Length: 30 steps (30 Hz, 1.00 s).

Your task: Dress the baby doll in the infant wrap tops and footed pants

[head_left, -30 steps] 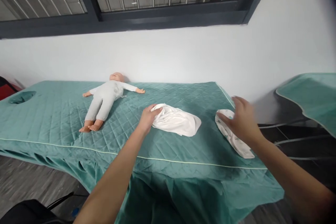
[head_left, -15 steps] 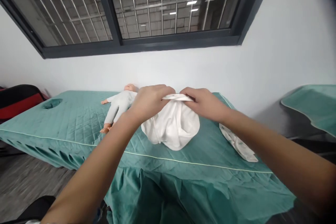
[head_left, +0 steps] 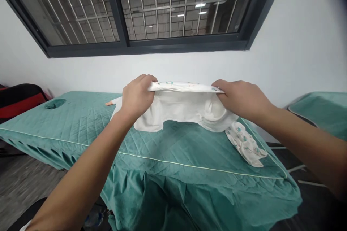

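Observation:
A white baby garment (head_left: 180,104) is stretched between my two hands above the bed. Its plain side faces me, and a strip with a small print shows along the folded top edge. My left hand (head_left: 139,94) is closed on the left end of that edge. At the right end, my right hand (head_left: 238,97) grips the same edge with the thumb toward the middle. The lower part hangs down, wavy and uneven. Behind my left wrist lies a baby doll (head_left: 116,103) in pale clothes, mostly hidden by my arm and the cloth.
A second small printed baby garment (head_left: 245,144) lies rumpled near the right end of the green quilted bed (head_left: 173,151). A face hole (head_left: 55,104) is at the bed's left end. A red and black chair (head_left: 23,101) stands left. Behind are a white wall and a barred window (head_left: 173,7).
My hands have moved apart and slightly up, pulling the bunched garment out wide. The doll is now more covered, and the printed garment at right shows more fully.

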Each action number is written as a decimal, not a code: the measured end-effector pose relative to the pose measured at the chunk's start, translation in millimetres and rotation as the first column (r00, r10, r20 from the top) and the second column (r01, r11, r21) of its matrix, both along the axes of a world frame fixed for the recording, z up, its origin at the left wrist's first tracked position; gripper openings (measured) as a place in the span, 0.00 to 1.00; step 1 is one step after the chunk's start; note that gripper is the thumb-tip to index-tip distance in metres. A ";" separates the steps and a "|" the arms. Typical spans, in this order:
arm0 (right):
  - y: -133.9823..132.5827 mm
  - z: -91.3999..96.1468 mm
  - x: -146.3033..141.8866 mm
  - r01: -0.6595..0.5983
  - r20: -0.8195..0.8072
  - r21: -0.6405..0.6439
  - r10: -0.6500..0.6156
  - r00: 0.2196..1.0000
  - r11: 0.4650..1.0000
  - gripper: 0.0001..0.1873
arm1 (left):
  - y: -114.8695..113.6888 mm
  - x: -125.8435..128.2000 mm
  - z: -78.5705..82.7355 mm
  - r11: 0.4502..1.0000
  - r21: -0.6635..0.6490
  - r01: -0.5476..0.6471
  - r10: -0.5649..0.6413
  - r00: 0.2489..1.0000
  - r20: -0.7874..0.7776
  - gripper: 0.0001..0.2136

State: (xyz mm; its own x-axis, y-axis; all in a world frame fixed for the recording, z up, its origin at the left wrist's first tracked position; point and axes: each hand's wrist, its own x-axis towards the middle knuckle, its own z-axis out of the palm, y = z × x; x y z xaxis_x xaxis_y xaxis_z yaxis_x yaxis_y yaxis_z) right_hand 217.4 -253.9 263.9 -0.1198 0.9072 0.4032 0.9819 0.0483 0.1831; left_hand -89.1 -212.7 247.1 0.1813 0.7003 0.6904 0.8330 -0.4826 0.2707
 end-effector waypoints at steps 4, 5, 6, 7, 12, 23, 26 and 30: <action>-4.0 -8.0 9.9 0.018 0.003 0.046 -0.019 1.000 0.999 0.20 | 3.9 1.8 -2.9 0.993 -0.092 0.072 -0.055 0.982 0.182 0.09; -5.4 -9.6 11.9 0.007 -0.007 0.068 -0.007 1.000 0.998 0.20 | 4.2 2.5 -2.9 0.988 -0.116 0.098 -0.069 0.971 0.230 0.08; -6.9 -10.9 13.9 -0.003 -0.019 0.092 0.005 1.000 0.996 0.20 | 4.3 3.0 -2.8 0.984 -0.135 0.120 -0.079 0.959 0.273 0.08; -8.3 -12.0 16.1 -0.009 -0.033 0.113 0.012 0.999 0.994 0.20 | 4.2 3.2 -2.7 0.979 -0.150 0.137 -0.085 0.948 0.308 0.07; -9.6 -23.6 35.0 -0.023 -0.191 0.062 0.034 0.981 0.998 0.21 | 6.1 -4.8 -9.4 0.943 -0.279 0.184 -0.071 0.926 0.372 0.10; 58.3 -111.0 84.8 -0.135 -0.420 -0.384 -0.042 0.907 0.913 0.21 | 90.8 -15.8 -108.1 0.608 -0.715 0.345 -0.104 0.928 0.359 0.13; 82.3 -140.0 65.2 -0.004 -0.318 -0.400 -0.135 0.939 0.916 0.20 | 119.7 7.0 -144.6 0.717 -0.663 0.215 0.083 0.918 0.388 0.17; 90.1 -195.4 9.4 0.051 -0.180 -0.246 -0.097 0.979 0.968 0.25 | 120.0 43.6 -194.9 0.818 -0.552 0.164 0.085 0.913 0.398 0.14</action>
State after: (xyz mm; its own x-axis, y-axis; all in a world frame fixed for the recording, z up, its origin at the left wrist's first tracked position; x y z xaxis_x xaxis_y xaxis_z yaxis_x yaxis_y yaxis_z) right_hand 226.8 -163.8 68.4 0.0089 0.9832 0.1823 0.9999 -0.0063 -0.0147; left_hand -45.5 -92.7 52.3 0.0233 0.9812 0.1916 0.5808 -0.1693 0.7962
